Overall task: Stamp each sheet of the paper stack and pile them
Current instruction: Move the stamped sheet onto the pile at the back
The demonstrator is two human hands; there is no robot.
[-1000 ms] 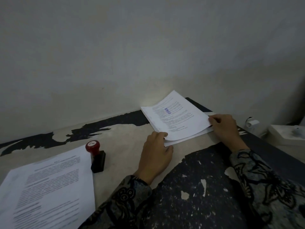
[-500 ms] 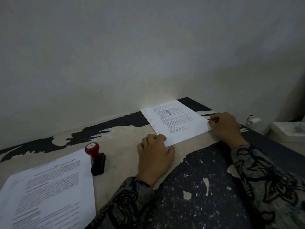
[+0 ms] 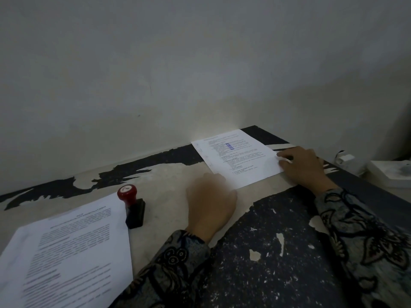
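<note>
While our right hand (image 3: 304,167) presses flat on the stamped sheet (image 3: 240,158), our left hand (image 3: 211,203) is blurred, grip untellable; stamp (image 3: 131,205) upright beside stack (image 3: 66,252).

Honestly nothing here is readable. The stamped sheet (image 3: 238,158) at 1 o'clock has a blue stamp mark (image 3: 229,146), too small to make out. The printed stack (image 3: 71,252) at 8 o'clock is just blurred lines. The stamp's (image 3: 131,203) red cap label is illegible too.
</note>
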